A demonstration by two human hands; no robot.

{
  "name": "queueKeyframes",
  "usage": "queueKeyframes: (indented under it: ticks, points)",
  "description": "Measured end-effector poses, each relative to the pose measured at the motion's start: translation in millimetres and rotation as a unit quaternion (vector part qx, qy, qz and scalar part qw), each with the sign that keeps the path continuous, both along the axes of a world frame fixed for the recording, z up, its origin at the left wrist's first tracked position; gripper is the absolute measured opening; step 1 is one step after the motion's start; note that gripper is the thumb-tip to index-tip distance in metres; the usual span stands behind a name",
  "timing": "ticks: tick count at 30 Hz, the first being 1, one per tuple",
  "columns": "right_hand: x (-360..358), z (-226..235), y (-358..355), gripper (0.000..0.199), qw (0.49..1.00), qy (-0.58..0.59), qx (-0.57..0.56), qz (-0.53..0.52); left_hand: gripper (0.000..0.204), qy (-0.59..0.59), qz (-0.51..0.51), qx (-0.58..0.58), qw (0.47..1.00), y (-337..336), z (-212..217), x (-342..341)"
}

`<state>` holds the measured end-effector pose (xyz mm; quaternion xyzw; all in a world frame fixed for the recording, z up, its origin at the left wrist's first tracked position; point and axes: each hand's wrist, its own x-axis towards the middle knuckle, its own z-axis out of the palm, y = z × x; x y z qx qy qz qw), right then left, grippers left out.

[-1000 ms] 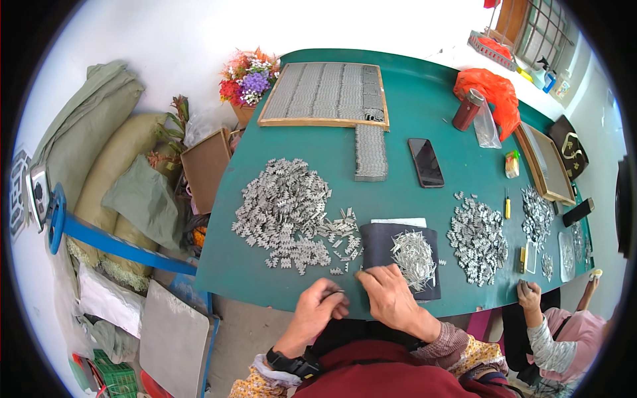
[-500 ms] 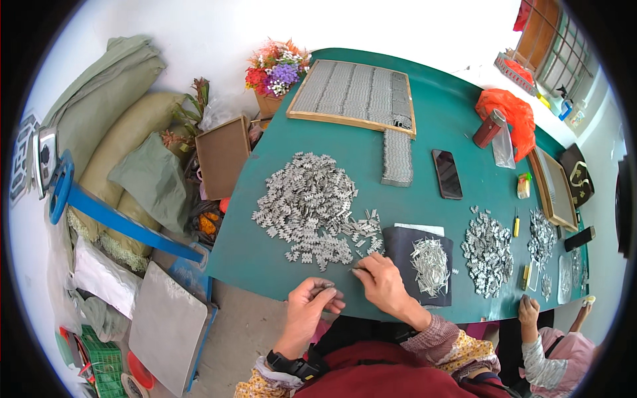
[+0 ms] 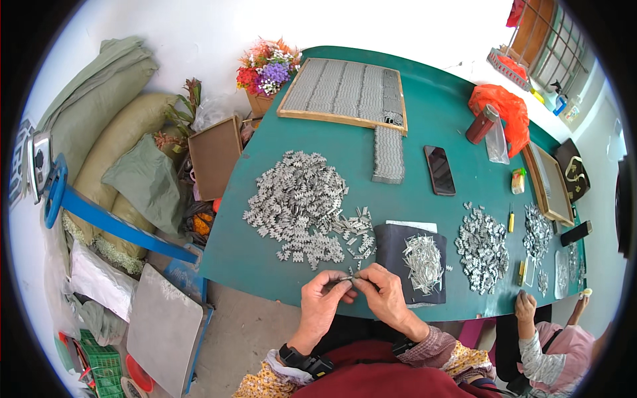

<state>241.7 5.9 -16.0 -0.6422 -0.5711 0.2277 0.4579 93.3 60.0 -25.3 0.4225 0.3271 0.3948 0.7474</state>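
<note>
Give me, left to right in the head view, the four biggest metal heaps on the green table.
Large heap of toothed pieces, heap of thin silver pins, medium heap of toothed pieces, narrow grey heap.

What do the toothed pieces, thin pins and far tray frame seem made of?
Toothed pieces: probably metal, dull grey with scattered glints.
Thin pins: likely metal too, brighter, with silvery highlights.
Far tray frame: seemingly wood, matte, pale yellowish-brown.

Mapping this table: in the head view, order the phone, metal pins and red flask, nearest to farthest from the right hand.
1. Metal pins, rightward, on dark sheet
2. Phone, beyond the sheet
3. Red flask, upper right by the orange bag
</note>
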Motion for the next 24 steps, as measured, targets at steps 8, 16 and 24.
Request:
queueKeyframes:
  ticks: [8,16,24]
  points:
    - [23.0,-4.7,12.5,0.008,0.979,-0.200,0.028,-0.028,0.009,0.031,0.044,-0.028,0.998,12.4,-3.7,-30.1]
    - [2.8,-12.6,27.6,0.014,0.948,-0.314,0.045,-0.004,0.013,0.025,0.056,-0.048,0.997,9.5,-7.7,-45.3]
    - [-8.5,-19.0,46.5,0.014,0.938,-0.342,0.049,0.036,0.014,0.019,0.068,-0.056,0.996,9.0,-14.7,-53.0]
